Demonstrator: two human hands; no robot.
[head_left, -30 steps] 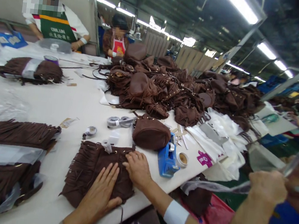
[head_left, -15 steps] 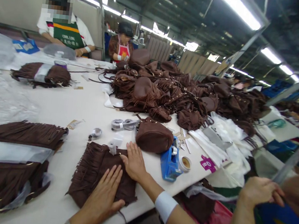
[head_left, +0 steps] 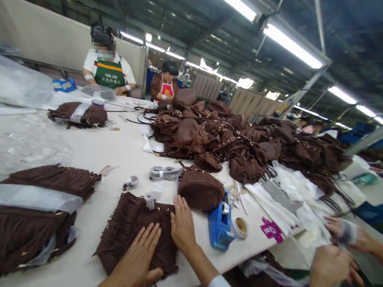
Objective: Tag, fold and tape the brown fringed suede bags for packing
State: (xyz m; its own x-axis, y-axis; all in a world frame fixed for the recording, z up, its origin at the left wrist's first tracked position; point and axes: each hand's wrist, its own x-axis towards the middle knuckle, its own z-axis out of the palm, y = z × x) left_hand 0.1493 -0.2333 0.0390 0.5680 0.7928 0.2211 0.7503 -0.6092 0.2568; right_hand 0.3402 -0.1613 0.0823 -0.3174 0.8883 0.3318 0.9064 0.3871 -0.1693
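Observation:
A brown fringed bag (head_left: 127,219) lies flat on the white table, its fringe toward the left. My left hand (head_left: 138,262) rests palm down on the bag's lower middle, fingers stretched out. Flat on the bag's upper right edge lies my right hand (head_left: 183,223), fingers extended and pointing away. Just beyond the right hand sits a rounded brown bag (head_left: 200,189), beside a blue tape dispenser (head_left: 221,225). A small white tag or wrap (head_left: 150,199) shows at the fringed bag's top edge.
Wrapped fringed bags (head_left: 19,230) lie at the left. A large pile of brown bags (head_left: 213,136) fills the back middle. A tape roll (head_left: 240,227) stands near the table's right edge. A co-worker's hands (head_left: 331,267) are at the right; two people sit across the table.
The view has shifted, so the table's contents appear lower and to the right. My right hand has moved slightly toward the bag's right edge. The co-worker's hands at the right have moved.

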